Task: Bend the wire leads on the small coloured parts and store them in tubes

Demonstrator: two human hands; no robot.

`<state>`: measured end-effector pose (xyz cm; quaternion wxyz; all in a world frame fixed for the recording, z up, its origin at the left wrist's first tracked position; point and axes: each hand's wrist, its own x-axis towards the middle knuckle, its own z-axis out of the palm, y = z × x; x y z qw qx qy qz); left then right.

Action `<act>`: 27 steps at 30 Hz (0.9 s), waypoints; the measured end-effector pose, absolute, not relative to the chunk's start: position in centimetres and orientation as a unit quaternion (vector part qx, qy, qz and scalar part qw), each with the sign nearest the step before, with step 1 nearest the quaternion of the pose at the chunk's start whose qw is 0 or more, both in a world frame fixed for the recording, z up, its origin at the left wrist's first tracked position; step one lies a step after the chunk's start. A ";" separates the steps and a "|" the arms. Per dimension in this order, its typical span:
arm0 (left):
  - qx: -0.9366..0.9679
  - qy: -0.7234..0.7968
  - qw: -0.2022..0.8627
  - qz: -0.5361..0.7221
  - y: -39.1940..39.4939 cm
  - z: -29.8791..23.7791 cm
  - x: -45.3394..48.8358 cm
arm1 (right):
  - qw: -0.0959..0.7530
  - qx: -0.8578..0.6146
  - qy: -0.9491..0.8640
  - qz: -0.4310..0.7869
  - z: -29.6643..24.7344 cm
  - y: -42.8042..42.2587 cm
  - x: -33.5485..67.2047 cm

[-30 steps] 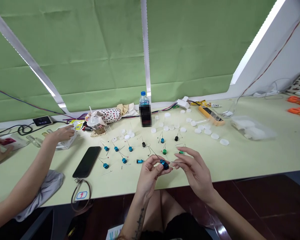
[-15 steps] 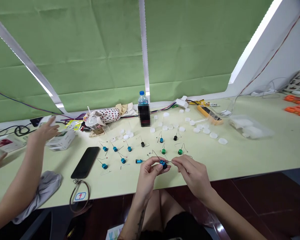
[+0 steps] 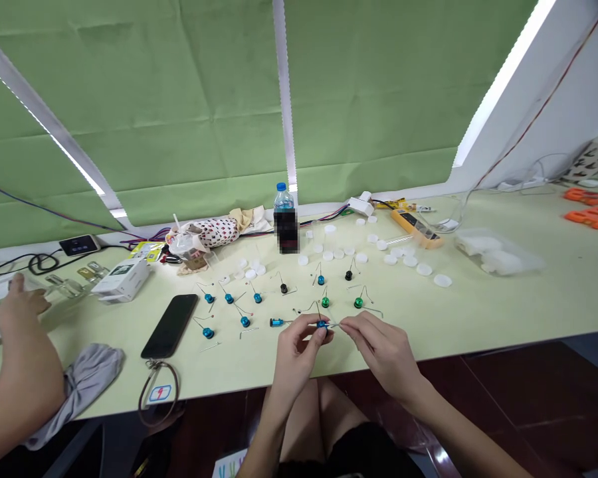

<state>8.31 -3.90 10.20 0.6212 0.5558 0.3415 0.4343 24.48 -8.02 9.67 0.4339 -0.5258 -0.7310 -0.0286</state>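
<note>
A blue wired piece (image 3: 321,325) sat at lower centre, apparently mid-adjustment, a thin rod (image 3: 333,325) at its right side
Fingers of the left hand (image 3: 298,346) pinched it, those of the right hand (image 3: 386,342) the rod, both slanting inward; around, wired pieces (image 3: 244,321) rested on the desk (image 3: 488,312), seemingly finished, while one unwired-looking blue cylinder (image 3: 277,322) lay sideways

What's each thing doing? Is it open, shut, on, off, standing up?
Left hand: pinching blue piece
Blue piece: held
Right hand: pinching thin rod
Thin rod: held, tip at blue piece
Bottle: upright, capped
Phone: flat, screen dark
Yellow meter: lying down, on or off unclear
Green blinds: down
</note>
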 end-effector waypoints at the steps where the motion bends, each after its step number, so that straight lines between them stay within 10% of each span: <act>1: 0.564 0.346 0.612 0.433 -4.0 10.3 8.3 | 0.430 -0.520 -0.737 -0.034 9.6 -8.1 24.5; 12: 0.528 0.324 0.711 0.332 -3.9 10.1 8.0 | 0.443 -0.338 -0.824 -0.103 8.4 -7.8 26.2; 21: 0.669 0.390 0.479 0.413 -4.7 10.2 8.7 | 0.449 -0.516 -0.616 0.391 9.5 -7.2 25.5; 27: 0.620 0.385 0.574 0.372 -4.4 9.5 8.5 | 0.465 -0.481 -0.730 0.138 9.0 -7.3 26.2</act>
